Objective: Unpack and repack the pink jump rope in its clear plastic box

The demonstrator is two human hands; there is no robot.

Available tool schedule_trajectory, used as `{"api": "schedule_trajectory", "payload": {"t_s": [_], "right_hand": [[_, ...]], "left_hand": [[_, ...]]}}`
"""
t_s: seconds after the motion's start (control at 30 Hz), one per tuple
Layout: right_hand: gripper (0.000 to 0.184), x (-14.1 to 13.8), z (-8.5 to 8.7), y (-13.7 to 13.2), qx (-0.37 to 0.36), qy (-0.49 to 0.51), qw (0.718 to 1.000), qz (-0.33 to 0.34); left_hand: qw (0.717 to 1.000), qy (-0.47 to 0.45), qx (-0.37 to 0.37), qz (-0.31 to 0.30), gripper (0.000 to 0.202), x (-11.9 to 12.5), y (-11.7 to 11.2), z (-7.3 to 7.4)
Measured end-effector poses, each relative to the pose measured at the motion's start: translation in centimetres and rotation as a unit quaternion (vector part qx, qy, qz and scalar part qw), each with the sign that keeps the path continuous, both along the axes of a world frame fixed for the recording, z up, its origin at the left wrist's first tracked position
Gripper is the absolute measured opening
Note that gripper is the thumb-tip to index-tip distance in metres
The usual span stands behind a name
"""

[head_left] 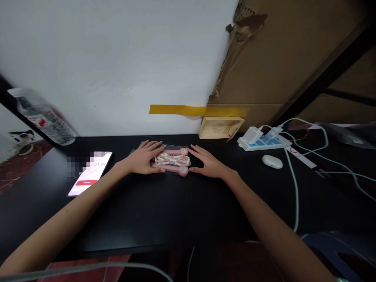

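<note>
A pink-and-white beaded jump rope (172, 159) lies on the black table in a clear plastic bag, its two pink handles (173, 169) along the near and far sides. Over the left end of the bag rests my left hand (146, 157), fingers spread, hiding part of it. My right hand (210, 161) lies at the other end with thumb and fingers apart. Its fingertips are close to the round handle ends; I cannot tell whether they touch. Neither hand grips anything.
A lit phone (91, 174) lies left of my left arm, and a plastic bottle (47, 117) stands behind it. On the right are a small wooden box (220, 127), a power strip (266, 143) with plugs and cables, and a white earbud case (272, 161).
</note>
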State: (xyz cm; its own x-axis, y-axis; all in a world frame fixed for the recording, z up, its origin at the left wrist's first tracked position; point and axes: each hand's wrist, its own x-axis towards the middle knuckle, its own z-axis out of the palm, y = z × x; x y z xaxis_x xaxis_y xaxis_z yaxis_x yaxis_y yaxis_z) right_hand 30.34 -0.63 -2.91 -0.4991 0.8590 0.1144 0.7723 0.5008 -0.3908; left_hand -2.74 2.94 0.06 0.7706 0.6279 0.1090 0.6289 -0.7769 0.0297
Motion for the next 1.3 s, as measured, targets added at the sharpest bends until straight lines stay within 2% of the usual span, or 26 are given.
{"api": "schedule_trajectory", "payload": {"t_s": [0.33, 0.53, 1.07, 1.3], "right_hand": [[0.104, -0.5, 0.1, -0.5, -0.016, -0.020, 1.000, -0.009], [0.100, -1.1, -0.2, -0.6, -0.004, -0.015, 1.000, -0.024], [0.084, -3.2, -1.1, -1.0, 0.014, 0.007, 0.999, -0.047], [0.079, -2.8, -1.3, -0.9, 0.011, 0.013, 0.998, -0.053]], "left_hand": [[1.000, -0.007, 0.006, 0.010, 0.099, 0.2, -0.3, -0.1], [1.000, -0.001, 0.004, 0.012, 0.100, 0.6, -0.7, 0.1], [0.999, -0.017, 0.028, 0.012, 0.097, 2.5, -2.3, -0.6], [0.999, -0.023, 0.012, 0.021, 0.093, 2.3, -2.0, -0.8]]}}
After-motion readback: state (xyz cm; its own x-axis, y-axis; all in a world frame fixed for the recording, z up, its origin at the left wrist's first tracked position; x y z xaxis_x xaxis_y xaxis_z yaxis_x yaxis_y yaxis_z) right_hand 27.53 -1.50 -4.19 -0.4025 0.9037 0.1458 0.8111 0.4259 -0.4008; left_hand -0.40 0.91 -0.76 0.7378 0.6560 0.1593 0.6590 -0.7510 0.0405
